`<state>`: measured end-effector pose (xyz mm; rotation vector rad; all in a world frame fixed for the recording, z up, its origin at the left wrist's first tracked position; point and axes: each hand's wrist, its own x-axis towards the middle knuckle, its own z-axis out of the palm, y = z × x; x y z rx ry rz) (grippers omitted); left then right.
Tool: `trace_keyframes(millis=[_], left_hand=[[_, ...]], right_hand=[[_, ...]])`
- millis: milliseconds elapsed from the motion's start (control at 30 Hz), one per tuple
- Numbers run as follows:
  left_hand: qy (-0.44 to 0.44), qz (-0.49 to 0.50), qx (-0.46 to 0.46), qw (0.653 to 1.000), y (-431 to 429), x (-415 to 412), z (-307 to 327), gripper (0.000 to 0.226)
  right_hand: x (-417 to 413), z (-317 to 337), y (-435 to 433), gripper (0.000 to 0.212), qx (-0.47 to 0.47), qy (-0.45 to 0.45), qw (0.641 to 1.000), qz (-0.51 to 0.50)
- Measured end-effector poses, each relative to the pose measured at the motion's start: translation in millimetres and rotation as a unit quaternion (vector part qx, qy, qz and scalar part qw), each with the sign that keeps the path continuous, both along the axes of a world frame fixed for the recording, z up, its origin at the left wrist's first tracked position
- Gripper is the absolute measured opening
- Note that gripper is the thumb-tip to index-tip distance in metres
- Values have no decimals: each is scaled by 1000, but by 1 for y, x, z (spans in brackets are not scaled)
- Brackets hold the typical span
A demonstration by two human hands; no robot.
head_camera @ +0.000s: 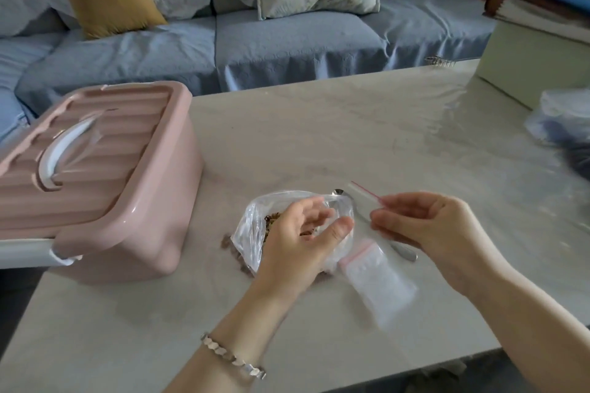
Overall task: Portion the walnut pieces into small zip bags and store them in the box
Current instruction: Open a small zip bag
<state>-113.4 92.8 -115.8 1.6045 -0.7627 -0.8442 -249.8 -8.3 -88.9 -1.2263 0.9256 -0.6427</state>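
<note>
One pale table (319, 137), pink box (127, 201), sofa (287, 41)

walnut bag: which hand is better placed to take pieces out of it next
Left, probably. The left hand hovers at the open mouth of the walnut bag, fingers loosely curved and seemingly holding nothing. The right hand is off to the right, pinching a small zip bag by its red strip.

Not much of us in shot, just two bare forearms. Our left hand (303, 233) has a silvery bracelet (233, 357) on the wrist, made of small flat links, kinda hexagon-shaped. Our right hand (427, 226) and wrist are bare.
</note>
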Motion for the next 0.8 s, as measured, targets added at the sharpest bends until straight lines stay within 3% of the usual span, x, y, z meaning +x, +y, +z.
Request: trace_keyframes(millis=[67,200,300,367,433,500,633,800], left_hand=[[-5,-23,-14,1000,2,7,10,6],[-57,-21,-14,998,12,25,14,21],[-103,-24,-10,994,20,39,16,28],[-178,-19,-8,984,24,45,16,22],[-353,48,-13,934,28,50,12,8],[-472,115,-50,873,31,50,7,21],[-449,178,-84,872,34,42,5,17],[-250,76,25,965,33,35,14,34]], right_hand=[[12,8,13,18,-25,25,997,69],[31,8,22,26,-142,98,973,152],[41,6,23,23,-163,117,964,176],[48,5,24,18,-147,123,961,200],[53,3,26,17,-135,129,962,201],[59,0,29,17,-132,139,965,181],[67,-9,39,19,-112,135,974,141],[70,-1,51,36,-153,76,976,139]])
